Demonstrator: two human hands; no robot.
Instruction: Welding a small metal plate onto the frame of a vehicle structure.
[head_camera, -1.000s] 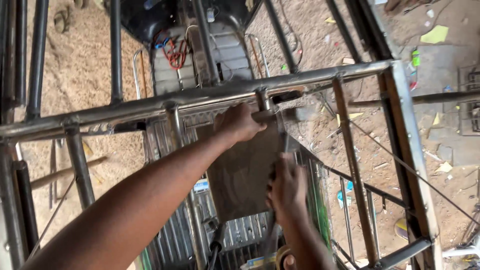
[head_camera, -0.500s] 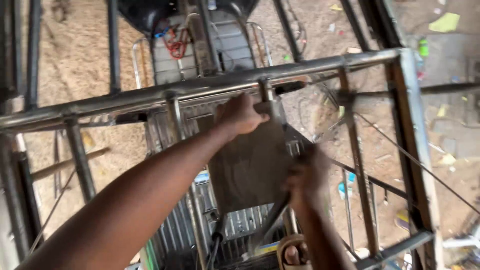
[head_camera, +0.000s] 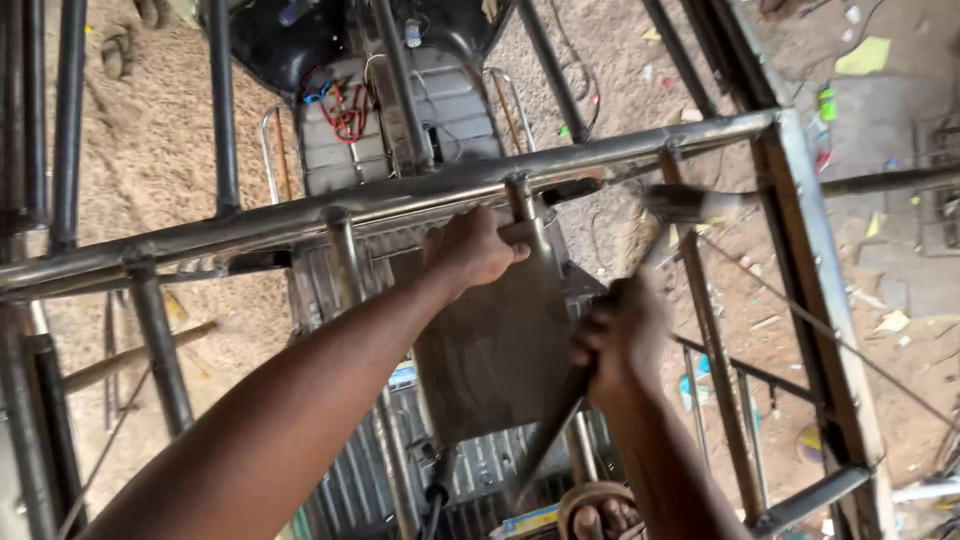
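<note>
Two bare hands work inside a metal frame (head_camera: 400, 205) of welded tubes that fills most of the view, seen from above over sandy ground (head_camera: 150, 150) strewn with scraps. Its long crossbar runs from the left edge up to the right corner, with short uprights hanging from it and a side rail going down the right. Below the frame lies a ribbed grey floor panel (head_camera: 440, 110) with a bunch of red wires (head_camera: 345, 112) on it, and more ribbing shows near the bottom of the view.

Next in size comes a flat, dull metal sheet (head_camera: 495, 345), roughly square, which sits just under the crossbar and tilts down toward the bottom of the view. The left hand (head_camera: 472, 250) reaches up from the lower left on a long forearm; its grip is closed over the sheet's top edge, touching the short upright below the crossbar. The right hand (head_camera: 622, 335) is at the sheet's right edge, fist closed tight around the handle of a hammer (head_camera: 685, 205). The hammer's head is blurred and sits up and to the right of that hand, near the crossbar and just beside a rusty upright. Whether the head touches the frame cannot be told.

A sandalled foot (head_camera: 598, 515) shows at the bottom edge.
</note>
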